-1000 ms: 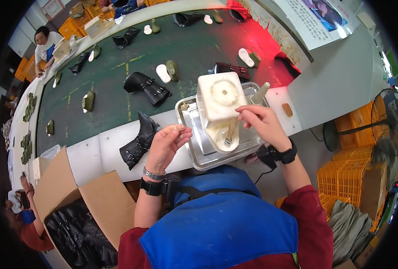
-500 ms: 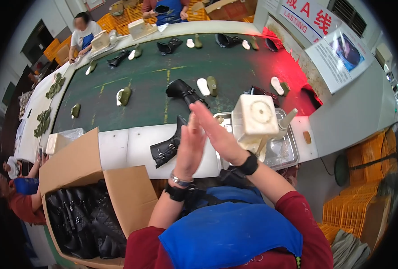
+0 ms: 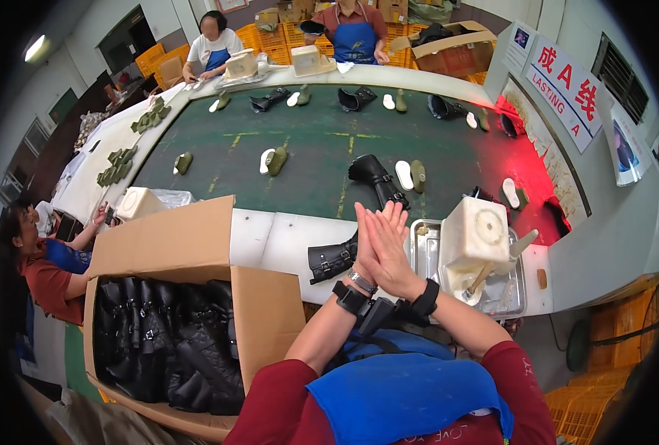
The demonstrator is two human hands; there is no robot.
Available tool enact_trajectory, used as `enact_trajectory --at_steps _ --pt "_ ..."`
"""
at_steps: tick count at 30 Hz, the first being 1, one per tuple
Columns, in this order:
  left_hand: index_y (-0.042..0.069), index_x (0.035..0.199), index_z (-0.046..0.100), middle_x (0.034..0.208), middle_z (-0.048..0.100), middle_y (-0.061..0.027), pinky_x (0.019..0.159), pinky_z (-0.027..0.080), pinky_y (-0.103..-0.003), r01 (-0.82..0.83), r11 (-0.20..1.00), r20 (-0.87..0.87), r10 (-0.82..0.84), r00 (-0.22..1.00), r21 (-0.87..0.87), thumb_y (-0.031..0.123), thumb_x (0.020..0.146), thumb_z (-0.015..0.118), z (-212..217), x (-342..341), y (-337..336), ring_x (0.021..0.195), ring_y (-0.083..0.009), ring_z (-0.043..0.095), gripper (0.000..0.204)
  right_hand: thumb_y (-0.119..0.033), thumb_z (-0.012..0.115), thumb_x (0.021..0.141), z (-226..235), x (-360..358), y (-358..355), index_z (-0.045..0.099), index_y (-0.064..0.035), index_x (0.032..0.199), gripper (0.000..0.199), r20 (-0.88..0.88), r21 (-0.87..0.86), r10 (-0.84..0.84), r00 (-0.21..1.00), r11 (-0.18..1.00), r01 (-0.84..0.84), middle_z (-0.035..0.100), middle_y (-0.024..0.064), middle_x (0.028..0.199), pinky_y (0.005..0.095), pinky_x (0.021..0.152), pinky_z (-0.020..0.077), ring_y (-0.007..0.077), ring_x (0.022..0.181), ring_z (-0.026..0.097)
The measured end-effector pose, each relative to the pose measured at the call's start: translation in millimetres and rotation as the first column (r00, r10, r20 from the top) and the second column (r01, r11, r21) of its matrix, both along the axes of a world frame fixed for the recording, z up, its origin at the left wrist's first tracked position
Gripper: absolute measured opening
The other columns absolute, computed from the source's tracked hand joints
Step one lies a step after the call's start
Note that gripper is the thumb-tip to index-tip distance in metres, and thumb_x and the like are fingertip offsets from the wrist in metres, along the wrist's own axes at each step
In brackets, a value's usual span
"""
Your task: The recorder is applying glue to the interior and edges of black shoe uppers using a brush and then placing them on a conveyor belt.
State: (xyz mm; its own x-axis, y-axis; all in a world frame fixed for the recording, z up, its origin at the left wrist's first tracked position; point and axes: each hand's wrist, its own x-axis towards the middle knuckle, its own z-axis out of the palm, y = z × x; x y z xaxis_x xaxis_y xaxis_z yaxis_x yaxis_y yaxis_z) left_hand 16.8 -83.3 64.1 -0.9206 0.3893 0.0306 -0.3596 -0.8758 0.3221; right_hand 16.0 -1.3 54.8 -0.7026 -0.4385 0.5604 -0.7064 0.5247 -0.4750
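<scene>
My left hand [image 3: 365, 256] and my right hand [image 3: 392, 261] are pressed palm to palm in front of me, fingers stretched out, and I see nothing held between them. Just left of them a black buckled boot [image 3: 331, 259] lies on the white table edge, its far end partly hidden by my left hand. Beyond my fingertips another black boot [image 3: 374, 176] lies on the green work surface. To the right of my hands, a cream box-shaped container [image 3: 478, 230] with a brush handle [image 3: 523, 242] beside it stands on a metal tray [image 3: 422, 256].
A cardboard box [image 3: 162, 248] full of black boots [image 3: 170, 337] stands at my left. White insoles [image 3: 404, 176] and olive-green pieces [image 3: 418, 176] lie along the green surface [image 3: 307, 148]. Co-workers sit or stand left and opposite. A grey machine housing [image 3: 611, 237] with a red curtain [image 3: 555, 211] closes the right side.
My palms, partly apart and angled before, are now together, the right hand across the left. The head view has shifted, so the scene sits further right and lower.
</scene>
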Motion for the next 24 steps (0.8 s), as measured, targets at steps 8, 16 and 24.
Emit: enact_trajectory --at_steps 8,16,24 --pt "0.006 0.137 0.022 0.139 0.030 -0.0067 0.107 0.018 -0.034 0.269 0.958 -0.067 -0.276 0.959 -0.099 0.073 0.079 0.019 30.5 12.3 -4.2 0.129 -0.0206 0.027 0.088 -0.027 0.038 0.089 10.6 0.2 22.2 0.038 -0.0022 0.129 0.047 0.139 0.019 -0.114 0.984 0.994 0.112 0.036 0.0145 0.135 0.0441 0.103 0.0197 0.0322 0.128 0.027" --pt "0.002 0.136 0.021 0.135 0.034 -0.0090 0.104 0.024 -0.035 0.130 0.934 -0.087 -0.168 0.982 -0.332 0.070 0.081 0.018 21.5 12.4 14.5 0.125 -0.0187 0.032 0.088 -0.024 0.030 0.093 7.2 -13.9 45.2 0.041 -0.0024 0.125 0.040 0.110 0.054 -0.043 0.993 0.998 0.037 0.043 0.0161 0.128 0.0388 0.102 0.0249 0.0281 0.121 0.038" --pt "-0.002 0.108 0.054 0.089 0.064 -0.0143 0.072 0.051 -0.030 0.227 0.360 -0.063 -0.640 0.765 -0.905 0.053 0.092 0.025 32.7 11.3 -34.9 0.079 -0.0203 0.064 0.064 -0.031 0.029 0.096 43.6 22.0 52.3 0.055 0.0007 0.084 0.043 0.701 -0.153 0.273 0.659 0.960 -0.235 0.060 0.0076 0.075 0.0267 0.065 0.0448 0.0129 0.071 0.055"
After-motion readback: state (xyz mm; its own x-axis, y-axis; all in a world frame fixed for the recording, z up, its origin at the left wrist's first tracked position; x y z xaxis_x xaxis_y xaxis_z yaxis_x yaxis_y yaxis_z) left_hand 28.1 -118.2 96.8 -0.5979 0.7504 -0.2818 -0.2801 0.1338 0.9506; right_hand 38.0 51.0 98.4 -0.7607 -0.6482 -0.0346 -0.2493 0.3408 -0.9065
